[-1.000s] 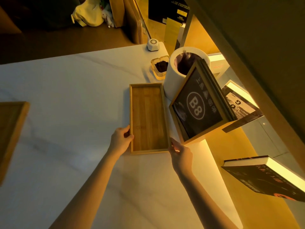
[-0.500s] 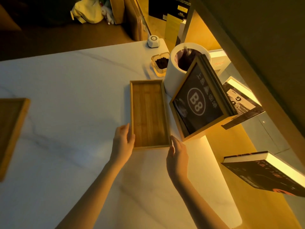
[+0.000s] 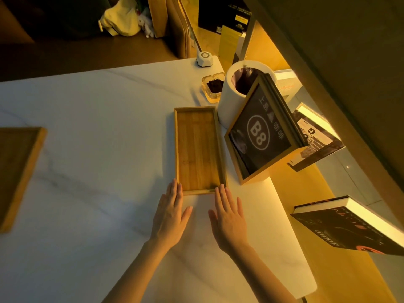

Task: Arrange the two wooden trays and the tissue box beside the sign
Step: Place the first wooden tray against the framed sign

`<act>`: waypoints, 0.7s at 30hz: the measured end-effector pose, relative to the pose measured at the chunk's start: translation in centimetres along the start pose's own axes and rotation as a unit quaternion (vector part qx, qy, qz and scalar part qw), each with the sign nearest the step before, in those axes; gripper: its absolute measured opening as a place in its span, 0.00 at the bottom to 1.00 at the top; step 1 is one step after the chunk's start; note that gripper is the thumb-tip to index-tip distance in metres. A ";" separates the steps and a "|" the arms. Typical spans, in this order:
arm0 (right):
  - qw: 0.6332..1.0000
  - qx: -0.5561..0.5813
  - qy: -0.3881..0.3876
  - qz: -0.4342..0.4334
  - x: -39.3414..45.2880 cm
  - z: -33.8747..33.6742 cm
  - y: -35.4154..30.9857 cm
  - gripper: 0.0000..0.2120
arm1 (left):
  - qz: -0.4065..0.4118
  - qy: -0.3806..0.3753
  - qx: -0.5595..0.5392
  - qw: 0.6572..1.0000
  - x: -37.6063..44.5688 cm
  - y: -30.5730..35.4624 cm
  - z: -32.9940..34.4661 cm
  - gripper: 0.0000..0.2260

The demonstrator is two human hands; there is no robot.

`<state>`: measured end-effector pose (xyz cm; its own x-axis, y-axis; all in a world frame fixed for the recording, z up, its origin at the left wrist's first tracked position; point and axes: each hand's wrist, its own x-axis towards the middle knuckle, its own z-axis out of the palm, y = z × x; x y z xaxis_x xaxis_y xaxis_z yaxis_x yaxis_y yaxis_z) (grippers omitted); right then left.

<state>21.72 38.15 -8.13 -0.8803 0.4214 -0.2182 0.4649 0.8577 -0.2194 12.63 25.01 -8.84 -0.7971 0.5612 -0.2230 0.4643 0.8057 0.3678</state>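
Observation:
A narrow wooden tray (image 3: 197,149) lies on the white marble table (image 3: 98,138), lengthwise beside the black "B8" sign (image 3: 260,134) in its wooden frame. My left hand (image 3: 169,213) lies flat and open, fingertips at the tray's near left corner. My right hand (image 3: 228,217) is flat and open too, fingertips touching the tray's near right corner. Neither hand grips the tray. A second wooden tray (image 3: 18,171) sits at the table's left edge, partly cut off. I see no tissue box.
A white cylindrical bin (image 3: 227,106) stands behind the sign. A glass ashtray (image 3: 213,86) with dark contents and a small white device (image 3: 204,59) sit farther back. Books (image 3: 349,226) lie on lit shelves to the right, past the table edge.
Both hands have let go of the narrow tray's near corners and now lie flat behind its near end. The tray sits slightly farther away, alongside the sign.

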 end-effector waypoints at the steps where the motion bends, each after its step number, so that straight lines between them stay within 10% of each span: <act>1: 1.000 0.000 0.001 -0.001 0.0 0.0 0.1 0.31 | 0.003 0.001 -0.001 1.000 0.0 0.0 0.1 0.38; 21: 1.000 0.008 0.012 0.012 0.2 -0.3 2.3 0.30 | 0.039 -0.006 -0.029 0.999 -0.3 1.4 0.9 0.39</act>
<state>22.59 40.31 -8.39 -0.8708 0.4487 -0.2007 0.4871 0.8428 -0.2291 13.86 26.18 -9.12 -0.7551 0.6237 -0.2021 0.5009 0.7477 0.4360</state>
